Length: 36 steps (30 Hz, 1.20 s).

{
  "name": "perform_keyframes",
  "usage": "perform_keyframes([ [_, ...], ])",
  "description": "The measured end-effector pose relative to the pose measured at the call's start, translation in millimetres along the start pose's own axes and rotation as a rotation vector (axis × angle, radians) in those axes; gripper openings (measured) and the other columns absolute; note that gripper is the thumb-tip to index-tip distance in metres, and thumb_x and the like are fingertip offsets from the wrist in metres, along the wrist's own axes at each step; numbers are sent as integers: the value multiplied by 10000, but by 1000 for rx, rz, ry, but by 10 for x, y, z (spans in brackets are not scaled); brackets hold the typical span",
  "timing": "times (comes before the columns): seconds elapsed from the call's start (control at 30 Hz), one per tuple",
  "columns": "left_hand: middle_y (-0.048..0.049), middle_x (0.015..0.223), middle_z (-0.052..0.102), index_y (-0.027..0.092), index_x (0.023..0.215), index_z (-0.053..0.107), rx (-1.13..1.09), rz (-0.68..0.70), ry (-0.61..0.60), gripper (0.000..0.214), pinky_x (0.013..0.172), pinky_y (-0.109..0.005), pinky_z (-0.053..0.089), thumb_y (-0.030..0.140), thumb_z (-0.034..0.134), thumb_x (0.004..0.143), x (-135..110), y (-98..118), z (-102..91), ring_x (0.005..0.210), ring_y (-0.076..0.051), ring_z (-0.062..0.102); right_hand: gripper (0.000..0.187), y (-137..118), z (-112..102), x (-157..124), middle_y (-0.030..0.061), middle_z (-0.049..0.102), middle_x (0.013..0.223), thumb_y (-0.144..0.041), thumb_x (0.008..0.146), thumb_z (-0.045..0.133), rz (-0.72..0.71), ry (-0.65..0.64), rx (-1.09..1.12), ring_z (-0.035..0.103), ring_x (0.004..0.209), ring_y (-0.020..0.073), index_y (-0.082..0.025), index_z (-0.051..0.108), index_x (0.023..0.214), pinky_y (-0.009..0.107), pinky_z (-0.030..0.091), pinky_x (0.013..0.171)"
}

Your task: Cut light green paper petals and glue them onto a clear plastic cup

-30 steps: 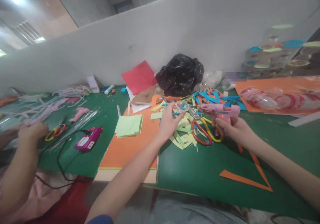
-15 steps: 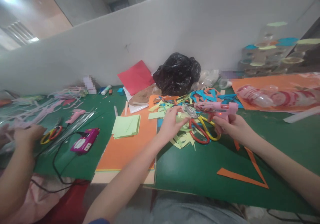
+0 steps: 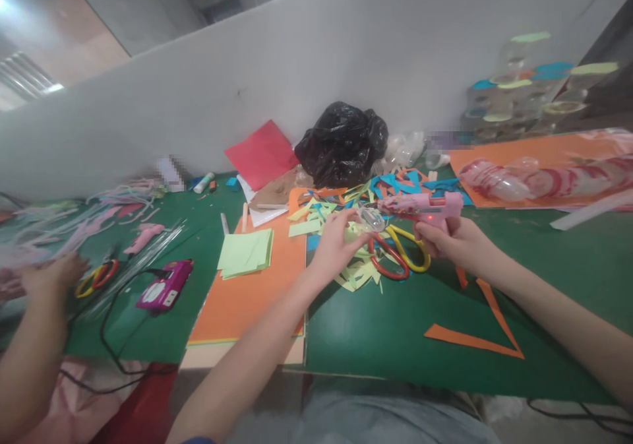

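Note:
My right hand (image 3: 448, 236) is wrapped round the handle of a pink glue gun (image 3: 420, 208), whose small red light is lit. Its nozzle points left, close to a clear plastic piece (image 3: 372, 220). My left hand (image 3: 341, 236) pinches that clear piece between thumb and fingers; it looks like part of a bottle, but its exact kind is hard to make out. Under and beside my hands lie scissors (image 3: 406, 249) with one red and one yellow handle loop. They rest on a heap of green, blue and orange paper scraps (image 3: 356, 276).
Orange sheets (image 3: 237, 305) carry a stack of light green paper (image 3: 246, 253) on my left. A black plastic bag (image 3: 341, 144) stands against the wall. Painted plastic bottles (image 3: 548, 183) lie at right. A co-worker's hand (image 3: 54, 276) is at far left, near a magenta box (image 3: 165, 285) with cords.
The whole view has shifted slightly, so things appear a little further left. Both hands keep their holds, the glue gun's nozzle still near the clear piece.

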<state>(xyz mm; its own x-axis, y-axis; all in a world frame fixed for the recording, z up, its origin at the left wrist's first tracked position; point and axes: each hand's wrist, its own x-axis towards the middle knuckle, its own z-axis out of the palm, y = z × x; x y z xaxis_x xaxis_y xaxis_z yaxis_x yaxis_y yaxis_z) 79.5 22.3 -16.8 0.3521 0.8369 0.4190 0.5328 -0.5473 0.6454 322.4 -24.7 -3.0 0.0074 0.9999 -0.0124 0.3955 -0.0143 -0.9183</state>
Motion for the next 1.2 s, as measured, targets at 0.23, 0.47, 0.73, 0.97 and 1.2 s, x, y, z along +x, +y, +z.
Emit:
perform_keyframes([
  [0.23,-46,1131,674,243,1176,565,4,-10,1,361,975,-375,464,334,738,871,14,36,-26,1091,-224,584,749,-84,30,-23,5,468,472,-944,642,538,-22,-44,-27,408,457,101,-211,471,506,268,354,477],
  [0.47,-44,1112,683,232,1170,563,15,-2,-5,359,989,-376,452,327,738,872,16,44,-22,1097,-226,581,774,-139,40,-37,10,479,471,-981,580,537,-16,-33,-30,410,460,102,-213,470,505,266,356,464],
  [0.73,-43,1113,686,248,1197,562,34,-9,-9,373,977,-382,455,347,728,879,10,53,-30,1096,-233,582,692,-76,29,-18,3,487,485,-886,649,597,-23,-26,-46,413,474,106,-214,477,535,262,355,466],
  [0.97,-43,1106,684,247,1202,561,38,-8,-5,379,972,-385,456,340,731,876,5,36,-17,1085,-233,575,719,-26,34,-14,21,496,487,-905,676,558,-16,-48,-57,425,464,111,-215,477,493,278,368,473],
  [1.2,-47,1118,681,246,1212,555,41,-13,-17,393,973,-385,457,354,731,878,9,27,-14,1094,-234,571,780,-46,23,-21,24,502,459,-977,626,505,-10,-49,-91,437,453,113,-214,488,464,281,375,483],
])
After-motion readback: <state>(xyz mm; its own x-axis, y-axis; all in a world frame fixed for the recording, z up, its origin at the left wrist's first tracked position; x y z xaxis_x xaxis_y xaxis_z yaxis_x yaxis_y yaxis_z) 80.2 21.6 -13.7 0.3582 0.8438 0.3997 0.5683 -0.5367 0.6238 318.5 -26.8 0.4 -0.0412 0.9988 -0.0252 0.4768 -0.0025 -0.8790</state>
